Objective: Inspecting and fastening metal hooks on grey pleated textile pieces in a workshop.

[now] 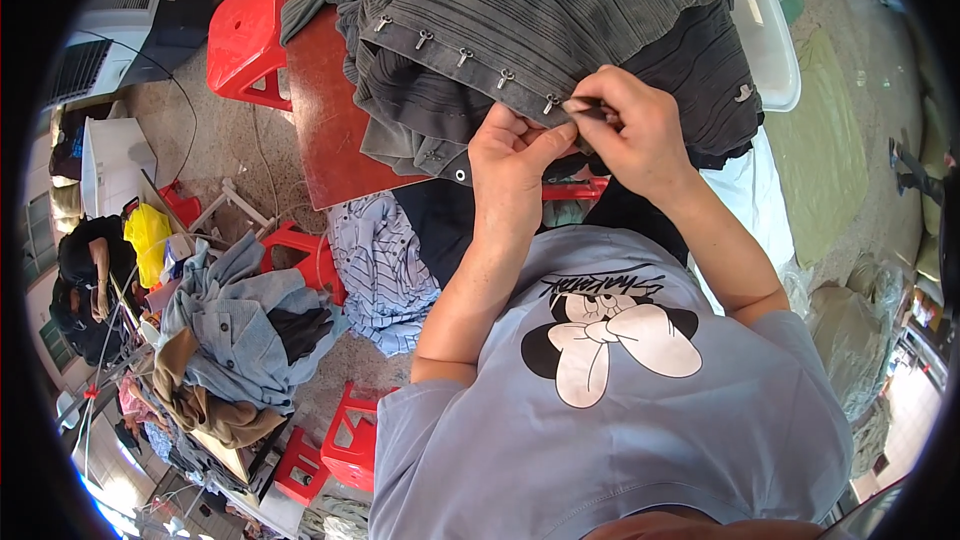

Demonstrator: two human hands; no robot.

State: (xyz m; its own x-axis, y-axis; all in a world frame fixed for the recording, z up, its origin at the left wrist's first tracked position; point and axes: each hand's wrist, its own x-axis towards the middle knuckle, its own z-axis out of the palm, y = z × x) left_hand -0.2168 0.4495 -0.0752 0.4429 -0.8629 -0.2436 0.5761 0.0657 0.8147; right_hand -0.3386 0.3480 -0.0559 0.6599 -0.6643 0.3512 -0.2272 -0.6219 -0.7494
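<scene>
On the bench [320,130], a red-brown top, lies a heap of dark striped garments [560,20]. The uppermost one shows a placket edge running as a slanted line from upper left down to lower right, set with metal clasps [464,56].

Count: five clasps visible along that edge, evenly spaced; a sixth metal piece sits apart on the dark cloth at far right [743,93]. One eyelet shows on the grey hem lower down [461,175].

Hands: two, both at the lower right end of the clasp row. Left hand [510,155] comes up from below, thumb and forefinger pinched shut on the cloth edge just beside the last clasp. Right hand [630,130] comes in from the right, fingers [592,105] closed tight on a small dark fold or piece at the same spot; what exactly is pinched is too small to tell. The two hands touch each other at the tips.

Key relation: the row's long axis runs away from the fingers toward the upper left, so the remaining clasps all lie left of and above both hands. Left hand is nearer to them.

Around: red stools on the floor, four in view, e.g. [245,35]; a white tub [770,30] at the bench's right; a second clothes heap [240,330] at lower left.
</scene>
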